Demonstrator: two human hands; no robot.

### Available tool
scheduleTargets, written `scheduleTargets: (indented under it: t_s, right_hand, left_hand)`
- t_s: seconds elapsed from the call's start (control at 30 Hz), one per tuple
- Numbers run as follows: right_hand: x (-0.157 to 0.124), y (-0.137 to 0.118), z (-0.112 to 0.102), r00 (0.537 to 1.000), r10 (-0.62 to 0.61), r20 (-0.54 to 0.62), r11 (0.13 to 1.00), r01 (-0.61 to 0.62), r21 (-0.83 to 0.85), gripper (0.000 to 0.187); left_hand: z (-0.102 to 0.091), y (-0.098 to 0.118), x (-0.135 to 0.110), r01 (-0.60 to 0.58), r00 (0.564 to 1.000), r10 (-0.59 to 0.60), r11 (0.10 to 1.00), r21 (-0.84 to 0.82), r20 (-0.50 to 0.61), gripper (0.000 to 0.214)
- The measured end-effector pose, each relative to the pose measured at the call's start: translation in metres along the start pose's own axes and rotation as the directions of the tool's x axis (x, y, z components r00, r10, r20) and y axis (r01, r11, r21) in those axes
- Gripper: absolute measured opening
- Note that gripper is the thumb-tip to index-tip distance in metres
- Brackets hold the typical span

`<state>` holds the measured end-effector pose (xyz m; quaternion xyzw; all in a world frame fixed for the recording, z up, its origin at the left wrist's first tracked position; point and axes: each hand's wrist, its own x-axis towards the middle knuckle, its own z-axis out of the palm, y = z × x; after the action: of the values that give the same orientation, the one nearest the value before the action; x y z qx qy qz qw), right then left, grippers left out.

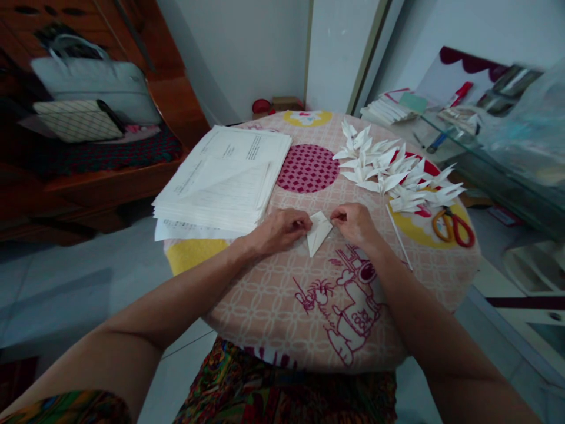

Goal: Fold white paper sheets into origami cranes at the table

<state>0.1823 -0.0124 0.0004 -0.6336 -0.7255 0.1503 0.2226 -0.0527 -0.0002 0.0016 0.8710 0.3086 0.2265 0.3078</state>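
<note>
A small folded white paper piece lies on the round table just in front of me. My left hand pinches its left upper edge, fingers closed. From the other side my right hand pinches the right upper corner, fingers also closed. The piece points down toward me like a kite shape. Both hands rest on the patterned tablecloth.
A thick stack of white sheets lies to the left. Several finished folded paper shapes are spread at the right, with orange-handled scissors and a thin white stick beside them. A glass shelf with clutter stands at right.
</note>
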Motion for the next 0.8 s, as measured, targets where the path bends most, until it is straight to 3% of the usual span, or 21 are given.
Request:
scheduleTargets:
  t_s: [0.07, 0.17, 0.33, 0.47, 0.57, 0.67, 0.8]
  right_hand:
    - [-0.003, 0.000, -0.001, 1.000, -0.029, -0.004, 1.000, 0.029, 0.006, 0.017]
    - [-0.006, -0.002, -0.001, 0.998, -0.059, 0.009, 0.997, 0.058, 0.044, 0.015]
    - [-0.006, -0.001, 0.000, 0.999, -0.016, 0.049, 0.988, 0.009, 0.155, 0.019]
    - [-0.005, 0.003, 0.003, 0.999, -0.005, 0.032, 0.979, -0.001, 0.204, 0.020]
    - [-0.005, 0.005, 0.005, 0.999, 0.052, -0.008, 0.936, -0.046, 0.349, 0.030]
    - [-0.006, 0.005, 0.007, 0.991, 0.133, 0.022, 0.802, -0.120, 0.586, 0.049]
    - [-0.008, 0.005, 0.009, 0.973, 0.131, 0.189, 0.617, -0.229, 0.753, 0.061]
  left_hand:
    - [0.002, 0.000, 0.011, 0.063, 0.997, -0.058, 0.994, 0.085, -0.059, 0.026]
    - [0.005, 0.001, 0.027, 0.097, 0.995, -0.102, 0.973, 0.210, 0.010, 0.039]
    - [0.010, 0.002, 0.041, 0.184, 0.982, -0.189, 0.963, 0.195, 0.009, 0.048]
    - [0.011, -0.004, 0.042, 0.260, 0.964, -0.260, 0.966, 0.011, 0.050, 0.028]
    - [0.011, -0.008, 0.041, 0.308, 0.950, -0.310, 0.924, -0.227, 0.030, 0.007]
    - [0.010, -0.008, 0.038, 0.363, 0.904, -0.427, 0.785, -0.501, -0.014, 0.017]
    - [0.011, -0.002, 0.033, 0.391, 0.833, -0.553, 0.569, -0.723, 0.016, 0.017]
